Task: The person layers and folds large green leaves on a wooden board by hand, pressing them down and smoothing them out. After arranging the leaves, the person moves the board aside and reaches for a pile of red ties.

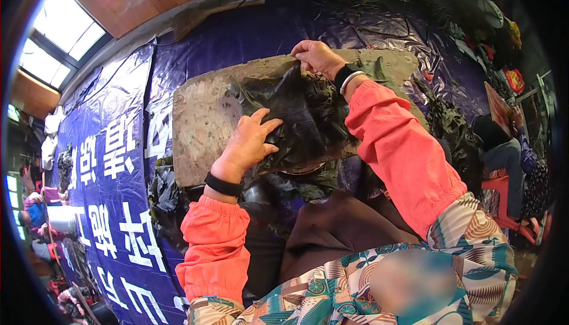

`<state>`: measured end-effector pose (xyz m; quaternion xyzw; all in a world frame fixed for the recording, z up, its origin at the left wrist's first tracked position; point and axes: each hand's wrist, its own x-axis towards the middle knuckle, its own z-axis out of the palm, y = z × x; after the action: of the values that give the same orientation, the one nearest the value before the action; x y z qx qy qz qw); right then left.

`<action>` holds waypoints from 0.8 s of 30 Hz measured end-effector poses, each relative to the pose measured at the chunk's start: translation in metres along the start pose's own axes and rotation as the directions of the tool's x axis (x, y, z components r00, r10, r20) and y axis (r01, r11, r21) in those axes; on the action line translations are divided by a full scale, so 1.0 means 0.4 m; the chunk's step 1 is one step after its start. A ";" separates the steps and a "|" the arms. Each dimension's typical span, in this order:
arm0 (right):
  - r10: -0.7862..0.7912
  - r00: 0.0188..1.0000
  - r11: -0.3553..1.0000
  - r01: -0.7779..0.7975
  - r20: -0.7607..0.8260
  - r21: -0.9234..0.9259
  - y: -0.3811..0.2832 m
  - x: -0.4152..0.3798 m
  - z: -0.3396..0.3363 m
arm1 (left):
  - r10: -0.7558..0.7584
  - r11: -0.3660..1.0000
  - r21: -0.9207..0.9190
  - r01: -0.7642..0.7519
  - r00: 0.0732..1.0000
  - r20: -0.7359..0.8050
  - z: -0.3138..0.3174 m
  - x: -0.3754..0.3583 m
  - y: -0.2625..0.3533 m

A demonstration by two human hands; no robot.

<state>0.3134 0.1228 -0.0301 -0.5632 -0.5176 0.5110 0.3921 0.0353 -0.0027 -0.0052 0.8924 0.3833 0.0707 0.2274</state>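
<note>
A dark, wet-looking leaf sheet (296,111) lies spread over a worn wooden board (198,120) in front of me. My left hand (248,141) rests on the sheet's left part with its fingers apart. At the board's far edge, my right hand (317,57) pinches the sheet's raised upper corner between thumb and fingers. A green leaf piece (376,71) lies on the board to the right of my right wrist.
Blue plastic sheeting with white characters (118,147) covers the area around the board. Dark leaves (447,123) are heaped to the right. A seated person (504,153) is at the far right near a red stool (501,197). Other people (37,212) are at the far left.
</note>
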 end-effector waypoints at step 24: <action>-0.305 0.929 0.743 0.095 -0.208 -0.663 0.009 -0.326 0.111 | -0.362 0.905 -0.340 0.256 0.882 -0.300 -0.060 -0.021 -0.114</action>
<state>0.2781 -0.0100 -0.0190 -0.6747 -0.6524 0.1646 0.3034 -0.0074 0.0273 -0.0046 0.7478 0.5421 0.2492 0.2913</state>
